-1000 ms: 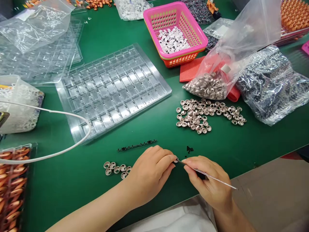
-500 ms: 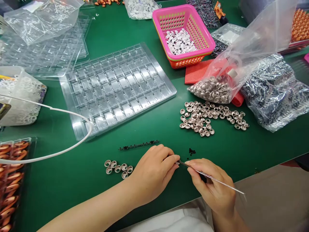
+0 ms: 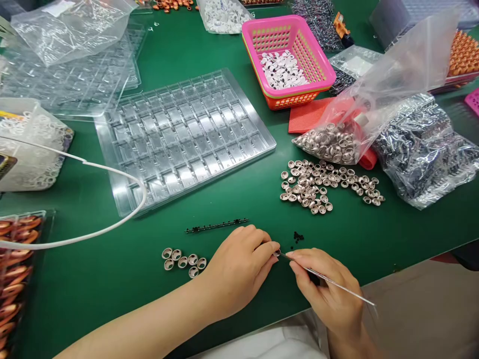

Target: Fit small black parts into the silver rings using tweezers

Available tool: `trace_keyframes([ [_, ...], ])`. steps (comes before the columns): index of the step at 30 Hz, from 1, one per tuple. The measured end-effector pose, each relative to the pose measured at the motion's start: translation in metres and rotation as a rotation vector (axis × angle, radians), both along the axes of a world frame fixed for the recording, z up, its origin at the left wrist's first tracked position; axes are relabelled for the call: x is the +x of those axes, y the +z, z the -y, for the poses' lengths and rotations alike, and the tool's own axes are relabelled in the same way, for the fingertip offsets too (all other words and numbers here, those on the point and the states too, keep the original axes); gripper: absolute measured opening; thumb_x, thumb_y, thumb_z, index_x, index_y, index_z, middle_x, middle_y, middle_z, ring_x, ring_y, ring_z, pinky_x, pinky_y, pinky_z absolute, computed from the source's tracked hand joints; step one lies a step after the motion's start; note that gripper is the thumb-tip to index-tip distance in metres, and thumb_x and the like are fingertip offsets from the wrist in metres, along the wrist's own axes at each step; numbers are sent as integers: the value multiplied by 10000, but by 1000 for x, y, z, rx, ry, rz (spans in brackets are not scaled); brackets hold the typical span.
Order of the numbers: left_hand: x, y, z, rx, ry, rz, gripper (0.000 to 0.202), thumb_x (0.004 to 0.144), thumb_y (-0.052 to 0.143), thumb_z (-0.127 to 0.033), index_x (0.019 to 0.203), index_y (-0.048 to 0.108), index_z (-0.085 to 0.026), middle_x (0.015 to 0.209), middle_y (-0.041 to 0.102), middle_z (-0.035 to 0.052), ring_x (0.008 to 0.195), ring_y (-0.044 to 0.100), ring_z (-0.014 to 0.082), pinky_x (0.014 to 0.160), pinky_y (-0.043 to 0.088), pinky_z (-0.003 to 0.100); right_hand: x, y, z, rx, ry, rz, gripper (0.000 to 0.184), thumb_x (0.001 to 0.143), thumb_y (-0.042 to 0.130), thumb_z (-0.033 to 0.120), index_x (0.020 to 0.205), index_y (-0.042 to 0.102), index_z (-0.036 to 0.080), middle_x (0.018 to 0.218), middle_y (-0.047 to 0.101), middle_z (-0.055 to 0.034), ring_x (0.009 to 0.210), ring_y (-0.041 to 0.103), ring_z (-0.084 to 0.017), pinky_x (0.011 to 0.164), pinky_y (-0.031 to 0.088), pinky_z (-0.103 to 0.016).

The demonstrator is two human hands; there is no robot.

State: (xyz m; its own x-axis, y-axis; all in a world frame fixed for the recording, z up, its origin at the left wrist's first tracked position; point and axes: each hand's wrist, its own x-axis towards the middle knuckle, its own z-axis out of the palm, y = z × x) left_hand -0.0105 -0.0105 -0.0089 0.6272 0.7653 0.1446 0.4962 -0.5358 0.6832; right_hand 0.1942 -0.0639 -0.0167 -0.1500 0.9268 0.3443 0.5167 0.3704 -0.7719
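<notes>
Your left hand (image 3: 241, 271): fingertips pinched on small ring (image 3: 277, 253), over worktop (image 3: 112, 284). Your right hand (image 3: 331, 291): fingers closed round thin tool (image 3: 339, 285), tip at ring. Black bits (image 3: 298, 236) just beyond hands. Seven loose rings (image 3: 182, 258) near your left hand; ring pile (image 3: 297, 189) farther out.

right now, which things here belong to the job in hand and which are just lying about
Likely in the job: left hand holding a metal ring; right hand holding a thin tool; loose metal rings; black bits.

Apparently just lying about: pink basket; clear tray; white cable; silvery bag.
</notes>
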Motion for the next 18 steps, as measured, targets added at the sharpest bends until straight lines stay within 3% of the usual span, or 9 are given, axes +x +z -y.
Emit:
trace_keyframes([
  [18,0,0,0,-21,16,-2,139,960,554,-122,1052,654,-151,926,670,58,793,551,198,711,461,364,-1,0,-2,105,28,147,279,864,644,27,1094,607,180,944,761,-63,811,738,-160,716,605,-292],
])
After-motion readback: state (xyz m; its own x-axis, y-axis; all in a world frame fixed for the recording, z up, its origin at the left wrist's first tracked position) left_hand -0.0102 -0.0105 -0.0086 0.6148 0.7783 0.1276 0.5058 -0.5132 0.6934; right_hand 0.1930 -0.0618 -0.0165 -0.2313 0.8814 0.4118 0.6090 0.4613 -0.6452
